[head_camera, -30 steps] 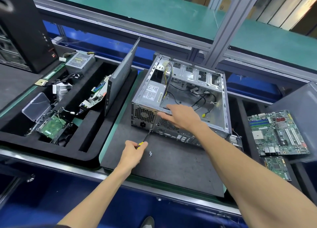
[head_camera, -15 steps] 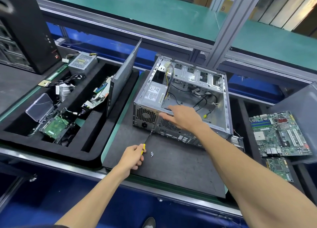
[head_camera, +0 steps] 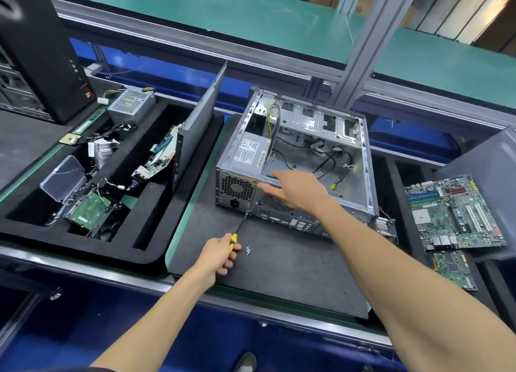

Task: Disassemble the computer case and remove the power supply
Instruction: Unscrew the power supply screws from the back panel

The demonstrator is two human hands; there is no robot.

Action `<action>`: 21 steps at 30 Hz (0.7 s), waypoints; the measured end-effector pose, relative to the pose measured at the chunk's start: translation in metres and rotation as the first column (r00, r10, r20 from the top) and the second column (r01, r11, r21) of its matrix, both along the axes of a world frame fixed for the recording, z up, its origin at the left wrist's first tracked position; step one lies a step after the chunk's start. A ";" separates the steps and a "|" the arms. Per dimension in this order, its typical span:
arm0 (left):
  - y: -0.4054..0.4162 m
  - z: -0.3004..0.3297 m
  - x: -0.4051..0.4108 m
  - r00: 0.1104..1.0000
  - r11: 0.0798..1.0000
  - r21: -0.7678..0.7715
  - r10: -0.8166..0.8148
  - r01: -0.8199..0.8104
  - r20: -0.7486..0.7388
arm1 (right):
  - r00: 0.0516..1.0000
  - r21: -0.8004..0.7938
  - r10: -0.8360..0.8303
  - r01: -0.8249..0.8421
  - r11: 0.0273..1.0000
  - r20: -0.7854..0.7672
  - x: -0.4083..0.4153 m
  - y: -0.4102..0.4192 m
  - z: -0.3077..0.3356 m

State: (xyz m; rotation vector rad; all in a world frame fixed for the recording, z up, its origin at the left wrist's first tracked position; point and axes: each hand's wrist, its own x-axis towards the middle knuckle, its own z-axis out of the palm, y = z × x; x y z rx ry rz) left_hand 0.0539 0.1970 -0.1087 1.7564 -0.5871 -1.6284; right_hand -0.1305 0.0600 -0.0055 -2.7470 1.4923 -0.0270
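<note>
Head view: left hand (head_camera: 219, 255) grips the screwdriver (head_camera: 239, 226), tip at the case (head_camera: 360, 153) rear beside the power supply (head_camera: 248, 155); right hand (head_camera: 296, 188), fingers straight, steadies the rim.

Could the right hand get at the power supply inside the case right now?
Probably yes. The case lies open on top, the right hand already rests on its rear edge beside the power supply, and nothing covers the unit; only its cables trail off behind it.

Count: 1 open case (head_camera: 301, 159), 2 power supplies (head_camera: 251, 153) (head_camera: 131, 103), 2 boards (head_camera: 452, 209) (head_camera: 453, 268) right of case, 1 screwdriver (head_camera: 237, 232).
</note>
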 end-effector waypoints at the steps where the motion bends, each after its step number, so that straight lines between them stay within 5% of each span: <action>1: -0.001 0.000 0.000 1.000 1.000 -0.015 0.002 -0.002 0.002 | 1.000 -0.003 -0.003 0.003 1.000 0.002 0.000 0.000 0.000; 6: 0.000 -0.001 0.000 0.988 0.989 -0.148 0.036 -0.014 0.149 | 1.000 0.004 -0.028 0.028 1.000 0.010 0.000 0.001 0.000; 10: -0.001 -0.001 0.001 0.988 0.986 -0.156 0.085 -0.065 0.125 | 0.999 0.005 -0.038 0.037 0.999 0.006 0.001 0.001 0.001; 18: -0.004 0.008 -0.004 1.000 0.999 -0.011 0.030 -0.030 0.008 | 0.999 0.028 -0.046 0.046 0.999 0.009 0.001 0.001 0.001; 21: -0.005 0.015 -0.005 0.977 0.993 0.090 0.093 -0.077 -0.190 | 0.999 0.014 -0.043 0.042 0.999 0.009 0.001 0.001 0.000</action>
